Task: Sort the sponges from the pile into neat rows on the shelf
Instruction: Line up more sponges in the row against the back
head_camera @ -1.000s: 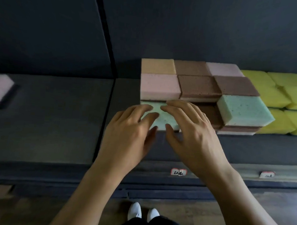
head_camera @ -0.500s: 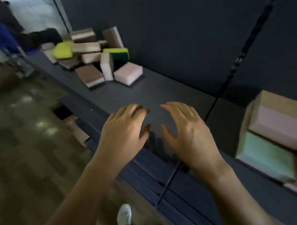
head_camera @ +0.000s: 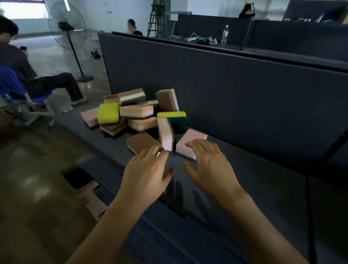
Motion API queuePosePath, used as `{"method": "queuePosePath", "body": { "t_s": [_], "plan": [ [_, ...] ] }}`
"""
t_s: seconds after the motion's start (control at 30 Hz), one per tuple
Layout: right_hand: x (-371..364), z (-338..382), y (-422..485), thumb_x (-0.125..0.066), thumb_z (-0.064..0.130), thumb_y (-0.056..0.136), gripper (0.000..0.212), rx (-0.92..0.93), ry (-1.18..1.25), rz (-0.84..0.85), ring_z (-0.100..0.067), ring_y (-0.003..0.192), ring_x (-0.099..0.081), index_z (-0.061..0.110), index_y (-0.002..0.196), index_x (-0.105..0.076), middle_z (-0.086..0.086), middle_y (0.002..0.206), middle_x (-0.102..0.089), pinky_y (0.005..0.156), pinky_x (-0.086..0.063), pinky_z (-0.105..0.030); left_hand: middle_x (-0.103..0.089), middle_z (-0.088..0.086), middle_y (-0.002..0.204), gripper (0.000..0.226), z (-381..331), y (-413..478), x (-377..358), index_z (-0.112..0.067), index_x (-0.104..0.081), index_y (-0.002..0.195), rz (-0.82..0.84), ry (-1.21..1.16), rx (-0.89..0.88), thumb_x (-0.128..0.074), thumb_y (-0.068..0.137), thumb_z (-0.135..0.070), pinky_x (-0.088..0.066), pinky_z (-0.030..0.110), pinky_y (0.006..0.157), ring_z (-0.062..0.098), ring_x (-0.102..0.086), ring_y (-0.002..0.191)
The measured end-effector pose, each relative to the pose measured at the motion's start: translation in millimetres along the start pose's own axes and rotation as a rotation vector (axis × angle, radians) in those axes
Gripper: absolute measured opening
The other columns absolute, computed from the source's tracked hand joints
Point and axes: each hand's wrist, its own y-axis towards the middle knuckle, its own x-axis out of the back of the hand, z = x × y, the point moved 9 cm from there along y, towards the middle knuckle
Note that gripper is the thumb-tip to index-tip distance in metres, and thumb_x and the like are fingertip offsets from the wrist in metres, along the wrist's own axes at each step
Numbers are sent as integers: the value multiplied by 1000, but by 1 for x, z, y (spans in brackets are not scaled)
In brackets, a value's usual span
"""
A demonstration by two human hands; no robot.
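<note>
A loose pile of sponges (head_camera: 138, 112) lies on the dark shelf (head_camera: 246, 185), in brown, pink, peach, yellow and green. Nearest me are a flat brown sponge (head_camera: 142, 143), a pink sponge standing on edge (head_camera: 166, 134) and a flat pink sponge (head_camera: 189, 144). My left hand (head_camera: 148, 172) hovers with relaxed fingers, its fingertips at the base of the upright pink sponge. My right hand (head_camera: 209, 166) is spread open, fingertips over the near edge of the flat pink sponge. Neither hand holds anything.
A dark back panel (head_camera: 229, 90) rises behind the shelf. A person sits on a blue chair (head_camera: 16, 90) at the left, near a standing fan (head_camera: 68, 29). An open cardboard box (head_camera: 78, 180) sits on the floor below the shelf edge.
My view has swung left from the sorted rows to the pile. Both hands left the mint sponge in the rows and travelled, empty, to the near edge of the pile.
</note>
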Motion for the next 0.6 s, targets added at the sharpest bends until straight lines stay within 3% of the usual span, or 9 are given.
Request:
{"method": "queuePosePath", "body": {
  "t_s": [0.2,0.33,0.43,0.6],
  "plan": [
    [-17,-20,31,-60,41,91,57,-141,-17,52,-24,133,-38,23,143,-42,-2,148,-39,106,-39,-41,-63,2,113,39,15,30,-9,-17,-62,115,3,-83,-78,-72,80,-32,-49,34,71,23,-63,96],
    [-39,-36,63,-64,59,83,82,-172,-38,161,-28,146,-17,25,149,-30,-7,159,-20,116,-29,-48,-61,3,115,43,23,44,-17,-16,-59,117,-7,-124,-100,-70,79,-34,-53,36,69,23,-62,97],
    [-64,-50,76,-61,70,78,97,-217,-53,306,-33,150,-3,27,153,-18,-9,163,-6,117,-20,-53,-60,4,118,45,29,54,-18,-16,-57,119,-43,-128,-109,-70,82,-36,-53,36,76,23,-61,103],
    [-60,-54,61,-65,62,76,85,-246,-22,250,-28,133,-29,29,145,-27,-2,145,-31,106,-34,-45,-49,8,140,67,37,76,-26,-13,-44,137,-39,-77,-113,-69,82,-42,-46,36,96,24,-50,127]
  ]
}}
